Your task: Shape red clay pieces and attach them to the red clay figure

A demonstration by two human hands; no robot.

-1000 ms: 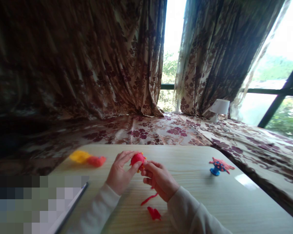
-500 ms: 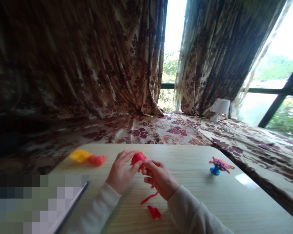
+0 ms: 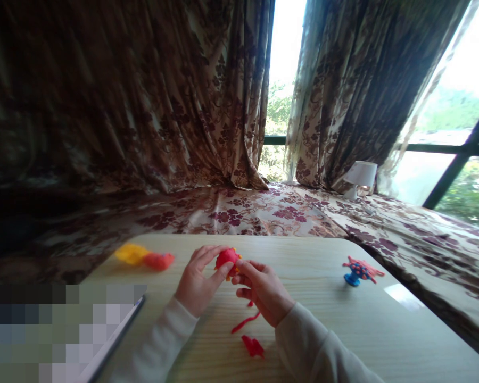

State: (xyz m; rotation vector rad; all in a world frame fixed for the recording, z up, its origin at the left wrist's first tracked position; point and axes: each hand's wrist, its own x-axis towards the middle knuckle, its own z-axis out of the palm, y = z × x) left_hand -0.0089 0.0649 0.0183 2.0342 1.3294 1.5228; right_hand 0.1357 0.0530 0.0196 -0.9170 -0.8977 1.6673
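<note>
My left hand holds a rounded red modelling-clay piece with small yellow bits along its edge, gripped between thumb and fingers above the table. On the right side of that piece, the thumb and forefinger of my right hand pinch together at its edge, the other fingers curled. Whatever lies between those fingertips is hidden. Below the hands, a thin red clay strip and a flat, ragged red clay scrap lie on the light wooden table.
Yellow clay and an orange-red clay lump lie at the table's left. A blue and pink clay model stands at the right. A dark-edged flat object, partly blurred out, occupies the front left. Behind are a white lamp and patterned curtains.
Both hands stay almost where they were, still on the red clay piece. Only a slight shift of the right fingertips and of the whole view shows.
</note>
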